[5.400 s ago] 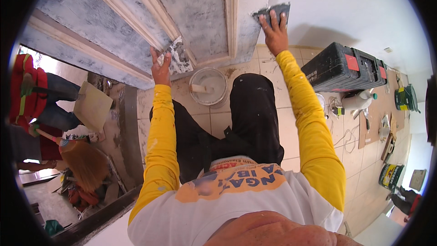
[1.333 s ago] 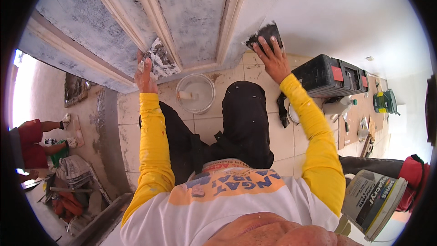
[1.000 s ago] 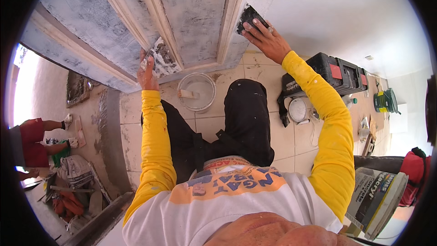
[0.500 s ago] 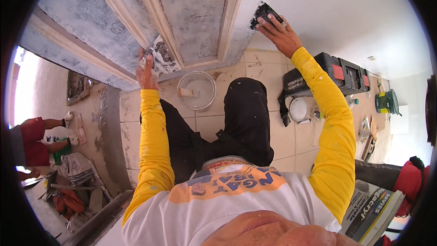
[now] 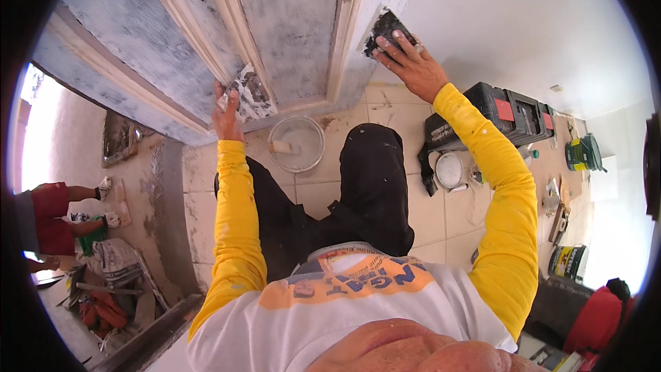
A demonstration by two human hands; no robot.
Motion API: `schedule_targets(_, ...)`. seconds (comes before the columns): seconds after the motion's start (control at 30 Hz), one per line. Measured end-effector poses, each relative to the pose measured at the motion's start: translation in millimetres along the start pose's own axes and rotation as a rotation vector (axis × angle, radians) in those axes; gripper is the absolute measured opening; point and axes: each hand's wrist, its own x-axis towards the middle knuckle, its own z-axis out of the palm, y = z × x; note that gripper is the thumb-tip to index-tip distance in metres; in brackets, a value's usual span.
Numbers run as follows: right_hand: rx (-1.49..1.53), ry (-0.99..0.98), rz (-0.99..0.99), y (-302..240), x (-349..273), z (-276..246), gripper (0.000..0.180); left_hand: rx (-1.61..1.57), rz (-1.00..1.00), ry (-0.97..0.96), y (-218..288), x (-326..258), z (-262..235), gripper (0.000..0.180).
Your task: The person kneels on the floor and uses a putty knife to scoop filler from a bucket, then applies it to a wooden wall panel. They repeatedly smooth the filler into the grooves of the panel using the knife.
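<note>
A panelled door (image 5: 289,21) with a patchy white and grey coat stands in front of me. My left hand (image 5: 227,114) grips a flat plate (image 5: 253,91) smeared with white putty and dark patches, low by the door's mouldings. My right hand (image 5: 416,69) is closed on the edge of a black flat spreader (image 5: 387,31). Its fingers lie stretched over the spreader, which rests against the door's smooth right border. White putty shows along the spreader's edges. Below the door, a round tub (image 5: 296,141) on the floor holds a whitish stick or handle.
Right of my knees are a black tool case (image 5: 451,131), a white-topped round container (image 5: 450,170) and a dark green bucket (image 5: 584,153). A paint pail (image 5: 569,262) stands farther back. At left, a person in red shorts (image 5: 54,220) is near sacks (image 5: 113,262) and clutter.
My right hand has slid the spreader left and slightly down along the door's border. My left hand has shifted slightly right and down with the plate. My view has tilted slightly.
</note>
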Motion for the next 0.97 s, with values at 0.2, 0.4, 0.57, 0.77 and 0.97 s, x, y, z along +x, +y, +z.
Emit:
schedule_targets(0.2, 0.019, -0.011, -0.033, -13, 17, 13, 0.064, 0.033, -0.041, 0.007, 0, -1, -6, 0.087)
schedule_targets(0.4, -0.039, -0.009, 0.025, -16, 17, 31, 0.059, 0.044, -0.007, -0.034, 3, -3, -1, 0.086)
schedule_targets(0.57, -0.062, -0.133, 0.143, 2, -22, 44, 0.062, 0.167, 0.004, 0.02, 3, -6, -2, 0.082)
schedule_targets(0.77, -0.015, -0.126, 0.161, 13, -45, 14, 0.069, 0.056, 0.002, 0.025, -3, -2, -1, 0.085)
schedule_targets(0.97, -0.052, -0.002, -0.012, 26, 10, -24, 0.073, 0.085, 0.029, -0.023, -11, 4, -13, 0.085)
